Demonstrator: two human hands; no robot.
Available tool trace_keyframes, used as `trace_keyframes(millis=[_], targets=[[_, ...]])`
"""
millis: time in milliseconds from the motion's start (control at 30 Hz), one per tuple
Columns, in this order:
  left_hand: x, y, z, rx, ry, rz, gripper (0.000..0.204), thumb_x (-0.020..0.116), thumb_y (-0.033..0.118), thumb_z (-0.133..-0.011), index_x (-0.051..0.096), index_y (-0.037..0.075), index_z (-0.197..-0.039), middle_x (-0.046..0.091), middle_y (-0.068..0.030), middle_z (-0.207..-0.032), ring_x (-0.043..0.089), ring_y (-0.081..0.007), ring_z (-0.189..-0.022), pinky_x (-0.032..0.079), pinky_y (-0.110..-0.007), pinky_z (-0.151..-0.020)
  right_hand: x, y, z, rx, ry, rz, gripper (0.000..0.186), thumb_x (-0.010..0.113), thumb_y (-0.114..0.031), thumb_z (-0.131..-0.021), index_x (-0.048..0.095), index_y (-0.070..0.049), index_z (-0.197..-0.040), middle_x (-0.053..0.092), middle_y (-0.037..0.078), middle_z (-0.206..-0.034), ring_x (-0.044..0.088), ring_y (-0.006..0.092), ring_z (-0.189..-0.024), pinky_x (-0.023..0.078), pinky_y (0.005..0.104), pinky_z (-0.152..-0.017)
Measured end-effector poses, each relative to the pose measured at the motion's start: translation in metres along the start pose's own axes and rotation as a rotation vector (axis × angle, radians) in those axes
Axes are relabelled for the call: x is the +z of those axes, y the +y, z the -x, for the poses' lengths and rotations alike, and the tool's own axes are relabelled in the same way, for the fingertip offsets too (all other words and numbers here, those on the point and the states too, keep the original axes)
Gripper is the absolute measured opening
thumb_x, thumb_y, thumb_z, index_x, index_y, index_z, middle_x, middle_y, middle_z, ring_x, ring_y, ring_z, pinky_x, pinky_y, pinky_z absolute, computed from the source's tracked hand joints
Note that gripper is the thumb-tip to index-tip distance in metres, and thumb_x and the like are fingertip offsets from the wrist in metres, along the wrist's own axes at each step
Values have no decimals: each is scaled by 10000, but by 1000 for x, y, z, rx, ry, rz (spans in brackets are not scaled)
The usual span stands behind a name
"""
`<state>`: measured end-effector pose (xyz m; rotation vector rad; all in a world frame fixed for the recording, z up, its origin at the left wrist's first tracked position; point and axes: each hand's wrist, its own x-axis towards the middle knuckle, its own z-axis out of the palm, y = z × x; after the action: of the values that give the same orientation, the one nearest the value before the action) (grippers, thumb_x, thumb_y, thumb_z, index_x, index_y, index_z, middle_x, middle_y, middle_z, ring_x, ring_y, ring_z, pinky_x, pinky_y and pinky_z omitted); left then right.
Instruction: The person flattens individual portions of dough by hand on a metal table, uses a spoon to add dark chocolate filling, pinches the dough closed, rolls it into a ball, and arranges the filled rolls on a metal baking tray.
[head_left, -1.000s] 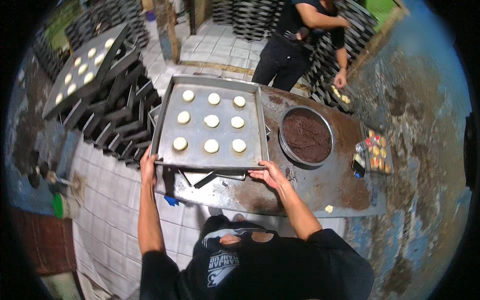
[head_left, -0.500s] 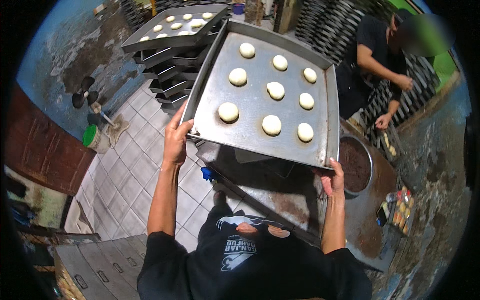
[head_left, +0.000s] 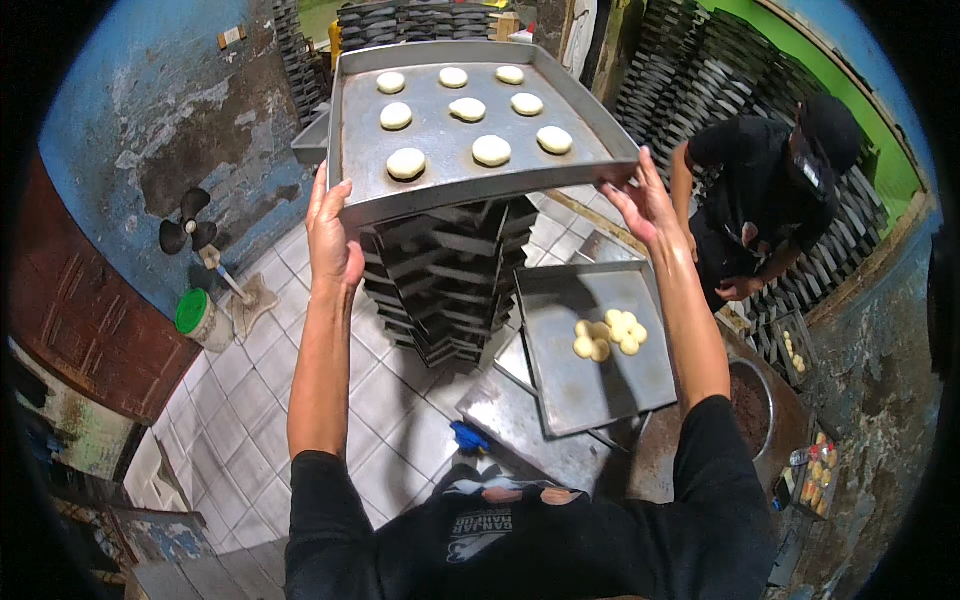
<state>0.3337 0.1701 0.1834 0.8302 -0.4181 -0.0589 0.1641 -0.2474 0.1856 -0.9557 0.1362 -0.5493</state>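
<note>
Raised in front of me is a square metal baking tray (head_left: 440,140) bearing several pale dough balls (head_left: 490,151) spaced apart in rows. My left hand (head_left: 332,235) grips its near left corner, thumb against the outer wall. At the near right corner, my right hand (head_left: 645,205) holds the tray with fingers along the side; part of the grip is hidden. Below the tray rises a tall stack of dark baking trays (head_left: 440,270), set crosswise. Whether the held tray touches that stack, I cannot tell.
On a low table to the right, another tray (head_left: 570,370) holds clustered dough balls (head_left: 620,333). Beside it stands a round pan of brown filling (head_left: 750,405). A co-worker (head_left: 765,190) is at the right. A fan (head_left: 188,225) and bucket (head_left: 203,322) stand left.
The tray in my hands has moved forward and left, over the stack, and turned squarer to me. A tray with clustered dough has come into view on the table. The co-worker's arms have lowered.
</note>
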Motion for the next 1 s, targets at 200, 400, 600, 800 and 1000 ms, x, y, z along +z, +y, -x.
trace_keyframes(millis=[200, 400, 600, 800, 1000], targets=[[-11, -24, -92, 23, 110, -13, 685, 632, 109, -907, 366, 25, -1533, 498, -159, -1433, 494, -254, -1296, 381, -399, -1108, 27, 38, -148, 75, 91, -127, 562, 724, -334, -949, 457, -5, -1317, 495, 194, -1350, 506, 340, -1272, 546, 488, -1029], [-9, -39, -119, 36, 163, -60, 725, 655, 203, -958, 279, 33, -1554, 474, -147, -1459, 473, -237, -1307, 360, -383, -1115, 53, 64, -196, -35, 110, -124, 477, 632, -255, -1010, 463, 20, -1361, 573, 186, -1290, 576, 308, -1194, 528, 446, -1069], [-68, -62, -111, -70, 22, -227, 596, 605, 285, -1019, 355, 69, -1515, 421, -115, -1515, 474, -214, -1309, 387, -368, -1086, -3, 76, -150, -145, -51, 325, 441, 626, -240, -1014, 517, 24, -1350, 630, 189, -1281, 644, 245, -1147, 547, 354, -1020], [-69, -94, 14, 473, -130, -683, 443, 510, 112, -1029, 429, -19, -1444, 527, -213, -1381, 553, -272, -1238, 533, -398, -985, -135, 136, 53, 237, 385, 625, 278, 570, -339, -1029, 630, -88, -923, 625, 10, -798, 530, 99, -643, 404, 251, -588], [-62, -181, 96, -132, -401, -476, 407, 518, 12, -998, 473, -37, -1399, 650, -179, -1188, 655, -167, -946, 533, -309, -877, -289, 257, 205, 350, 974, 880, 299, 678, -305, -967, 689, -14, -1034, 699, 39, -851, 624, 105, -753, 511, 283, -681]])
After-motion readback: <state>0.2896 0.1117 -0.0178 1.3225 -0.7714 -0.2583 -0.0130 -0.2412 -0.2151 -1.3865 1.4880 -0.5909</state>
